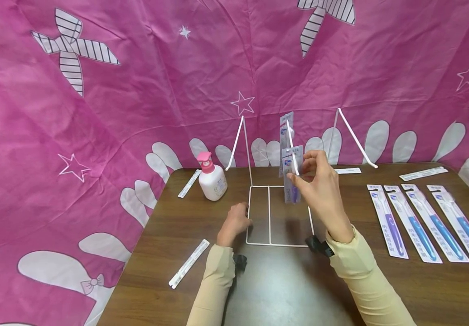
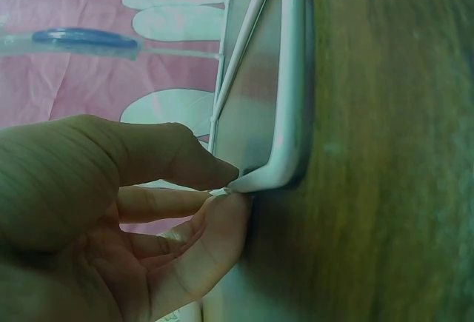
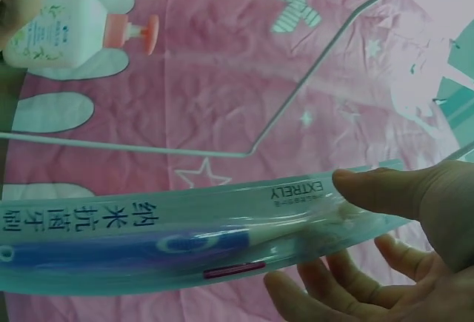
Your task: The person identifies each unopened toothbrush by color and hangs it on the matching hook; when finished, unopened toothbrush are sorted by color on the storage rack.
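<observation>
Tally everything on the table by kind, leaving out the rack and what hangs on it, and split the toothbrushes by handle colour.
Purple toothbrush: 1
Blue toothbrushes: 3
White strips: 4
Pump bottle: 1
Total: 9

Head: bright, soft shadows | pale glare on tabletop [image 1: 283, 285] | wrist views: dimmer, greenish, softer detail
</observation>
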Demonstrator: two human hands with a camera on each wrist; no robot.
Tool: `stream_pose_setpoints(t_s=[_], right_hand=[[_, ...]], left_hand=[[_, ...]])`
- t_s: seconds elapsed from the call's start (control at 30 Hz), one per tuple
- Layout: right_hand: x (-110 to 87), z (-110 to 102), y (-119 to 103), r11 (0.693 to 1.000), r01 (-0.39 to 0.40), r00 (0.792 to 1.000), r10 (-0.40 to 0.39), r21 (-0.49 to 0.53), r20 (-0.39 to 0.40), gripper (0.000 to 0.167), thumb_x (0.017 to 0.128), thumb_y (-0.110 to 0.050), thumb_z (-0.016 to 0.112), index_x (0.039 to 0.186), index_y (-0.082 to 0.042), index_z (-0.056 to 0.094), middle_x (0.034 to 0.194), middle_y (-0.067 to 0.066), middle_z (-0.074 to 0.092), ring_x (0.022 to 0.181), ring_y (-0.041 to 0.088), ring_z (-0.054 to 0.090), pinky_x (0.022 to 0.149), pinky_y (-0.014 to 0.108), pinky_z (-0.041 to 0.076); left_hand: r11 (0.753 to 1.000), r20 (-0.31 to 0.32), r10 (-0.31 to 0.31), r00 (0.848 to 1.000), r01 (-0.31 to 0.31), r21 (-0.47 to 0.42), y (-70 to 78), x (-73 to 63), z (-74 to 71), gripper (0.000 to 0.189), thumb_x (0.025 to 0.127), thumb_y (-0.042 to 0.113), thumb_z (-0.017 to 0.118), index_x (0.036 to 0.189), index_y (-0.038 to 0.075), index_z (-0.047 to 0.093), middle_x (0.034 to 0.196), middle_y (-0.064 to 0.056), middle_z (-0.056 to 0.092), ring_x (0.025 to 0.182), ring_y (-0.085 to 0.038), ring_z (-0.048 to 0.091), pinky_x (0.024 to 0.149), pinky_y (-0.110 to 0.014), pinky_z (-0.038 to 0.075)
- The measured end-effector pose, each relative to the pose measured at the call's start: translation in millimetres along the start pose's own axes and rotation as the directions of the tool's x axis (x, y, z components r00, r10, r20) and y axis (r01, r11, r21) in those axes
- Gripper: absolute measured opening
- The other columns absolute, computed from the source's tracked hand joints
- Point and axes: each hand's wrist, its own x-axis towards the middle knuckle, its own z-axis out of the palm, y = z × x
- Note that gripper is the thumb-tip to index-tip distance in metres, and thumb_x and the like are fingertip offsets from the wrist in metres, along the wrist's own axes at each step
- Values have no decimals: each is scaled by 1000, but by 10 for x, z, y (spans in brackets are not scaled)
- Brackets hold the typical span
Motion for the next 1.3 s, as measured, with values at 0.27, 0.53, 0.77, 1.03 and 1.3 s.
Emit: stream_pose_setpoints(t_s=[0.27,0.53,0.77,1.03,1.3], right_hand=[[174,85,100,1000,20,999,-20,-6,-26,52,76,5,84,115,4,49,87,20,64,84,31,65,75,47,59],[343,156,178,1000,10,1000,-10,-9,-4,51,79,2,83,117,5,49,89,21,63,82,35,65,74,48,58],[499,225,265,1000,6,1000,-6,-17,-4,52,81,-1,83,120,5,49,90,21,61,81,37,64,77,49,55],[608,261,378,999,-9,1000,8,-50,-21,52,80,0,82,119,6,49,92,24,62,85,41,67,78,50,52],[667,276,384,999,6,1000,-6,-51,1,51,82,0,81,120,7,49,92,25,62,85,42,66,78,50,52]], left_hand=[[999,-23,21,1000,-20,30,-3,-14,-11,30,75,-2,77,103,-1,64,83,-8,60,79,-28,58,74,-45,53],[1000,-2,-10,1000,10,18,8,-25,-7,34,77,-1,78,108,-2,64,87,-11,63,81,-28,60,74,-44,54],[1000,-6,-2,1000,2,14,24,-26,-13,36,75,-2,79,108,-3,64,86,-11,62,81,-28,59,74,-44,54],[997,-17,48,999,-47,53,18,-31,-3,28,72,-1,81,95,1,64,77,-7,58,76,-27,57,71,-43,52],[998,-24,47,999,-46,42,23,-33,-13,30,73,-2,81,98,-2,64,78,-8,58,76,-27,57,70,-43,52]])
